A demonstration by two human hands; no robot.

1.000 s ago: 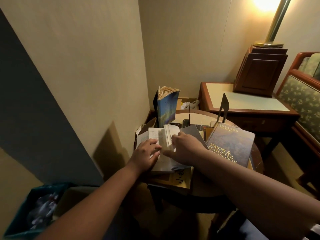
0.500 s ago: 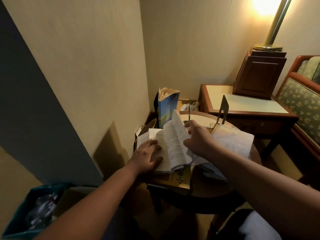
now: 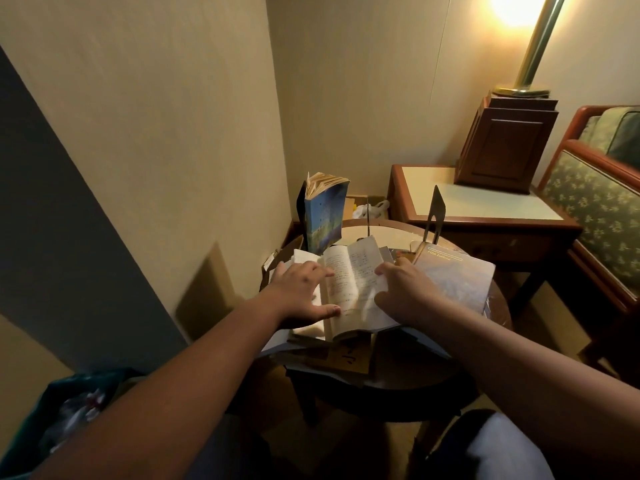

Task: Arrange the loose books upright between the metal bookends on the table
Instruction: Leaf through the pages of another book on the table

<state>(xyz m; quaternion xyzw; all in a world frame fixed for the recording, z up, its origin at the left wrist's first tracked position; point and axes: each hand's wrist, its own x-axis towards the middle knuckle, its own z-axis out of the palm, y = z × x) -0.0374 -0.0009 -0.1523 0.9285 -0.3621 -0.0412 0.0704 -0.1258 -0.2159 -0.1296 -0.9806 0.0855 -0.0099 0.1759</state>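
Observation:
An open paperback [image 3: 349, 289] lies face up on a small round table [image 3: 415, 372], on top of other flat books. My left hand [image 3: 301, 292] presses flat on its left pages with fingers spread. My right hand [image 3: 405, 289] rests on its right pages, fingers curled at the page edge. A blue paperback [image 3: 323, 216] stands upright at the table's back left against a dark bookend. A second metal bookend [image 3: 434, 216] stands at the back right. A large blue-grey handbook [image 3: 453, 275] lies flat under that bookend's side.
A yellow-brown book [image 3: 346, 358] sticks out at the table's near edge. A wall runs close along the left. A side table [image 3: 485, 209] with a wooden box [image 3: 502, 147] and lamp stands behind, an armchair [image 3: 595, 216] at right. A teal bin [image 3: 62, 414] sits lower left.
My right hand lifted a sheaf of pages, swung it over to the right and now lays it down. The paperback lies open flatter. My left hand stayed on the left pages.

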